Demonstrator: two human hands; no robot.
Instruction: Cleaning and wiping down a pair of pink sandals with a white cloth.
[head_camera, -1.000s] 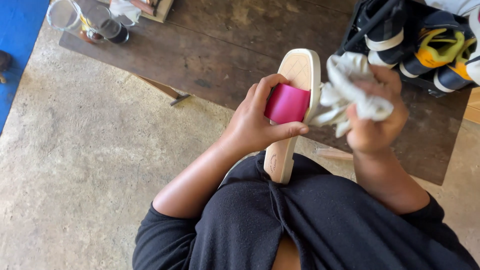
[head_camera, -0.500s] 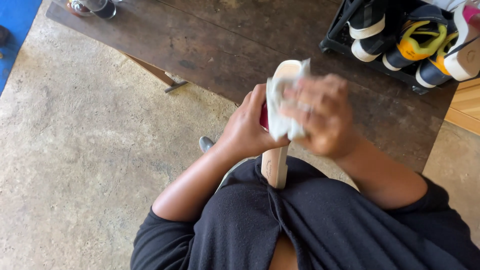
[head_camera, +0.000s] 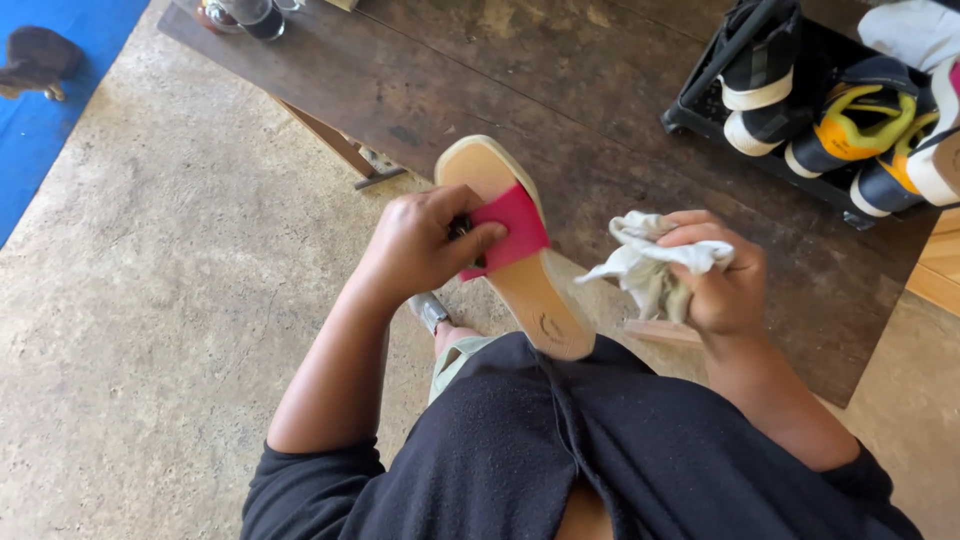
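Observation:
My left hand (head_camera: 425, 243) grips a slide sandal (head_camera: 520, 270) by its pink strap, with the tan footbed facing up and the heel resting against my dark clothing. My right hand (head_camera: 722, 275) is closed on a crumpled white cloth (head_camera: 645, 268), held just right of the sandal and apart from it. Both are in front of a dark wooden table (head_camera: 560, 90).
A black rack (head_camera: 760, 130) with several sport shoes stands on the table at the upper right. Jars (head_camera: 250, 15) sit at the table's far left end. A blue mat (head_camera: 60, 110) with a brown object (head_camera: 40, 58) lies on the concrete floor (head_camera: 170, 300) at the upper left.
My right hand with the cloth was over the sandal's footbed and has moved off to the right. The sandal is now tilted with its footbed exposed.

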